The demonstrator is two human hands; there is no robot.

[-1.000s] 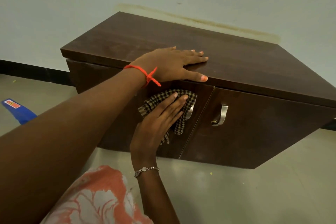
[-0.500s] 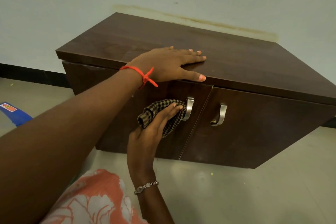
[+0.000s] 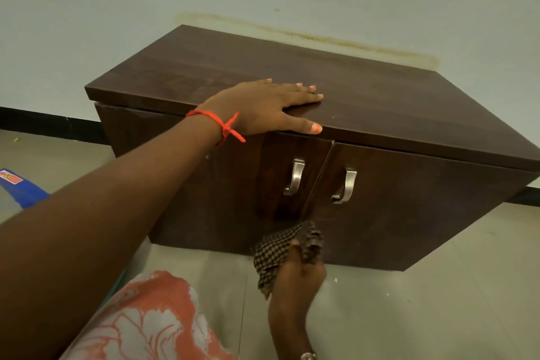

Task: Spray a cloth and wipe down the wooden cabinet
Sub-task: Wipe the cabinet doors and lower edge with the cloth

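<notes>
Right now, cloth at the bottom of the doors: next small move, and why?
Probably sweep the checked cloth in the right hand rightward along the right door. It sits low at the seam between the doors, and the left hand lies flat on the cabinet top.

Soft, even indoor light, faint sheen on the cabinet (image 3: 380, 102), wide-angle bending at edges.
</notes>
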